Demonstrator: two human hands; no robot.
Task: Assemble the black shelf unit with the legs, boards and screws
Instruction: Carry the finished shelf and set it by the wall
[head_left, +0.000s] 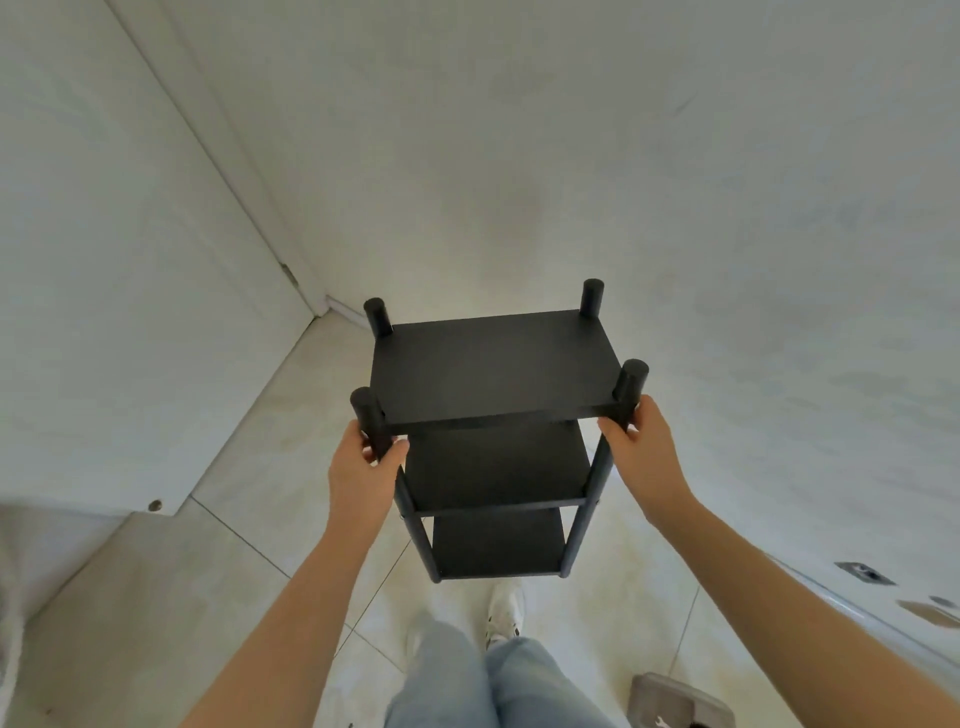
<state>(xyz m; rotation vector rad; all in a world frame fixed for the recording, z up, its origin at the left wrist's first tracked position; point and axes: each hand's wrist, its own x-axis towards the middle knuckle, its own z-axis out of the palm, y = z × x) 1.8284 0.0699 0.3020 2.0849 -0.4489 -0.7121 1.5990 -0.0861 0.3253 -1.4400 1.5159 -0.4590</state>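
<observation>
Black shelf (493, 374) upright straight ahead, near wall corner (319, 306), over tiled floor (234, 519); can't tell if feet rest on it or hang just above. 3 boards, 4 legs in place, so looks fully assembled. L hand (363, 467) curled round near-L leg (366, 415) just under top board; R hand (641, 452) same on near-R leg (631, 382). Prob. light and stiff, but tall & narrow, so tippy. Smooth round legs could slide thru palms. Best grip right under a board, w/ edge as stop. Avoid lifting by top board alone; screws would take the strain.
</observation>
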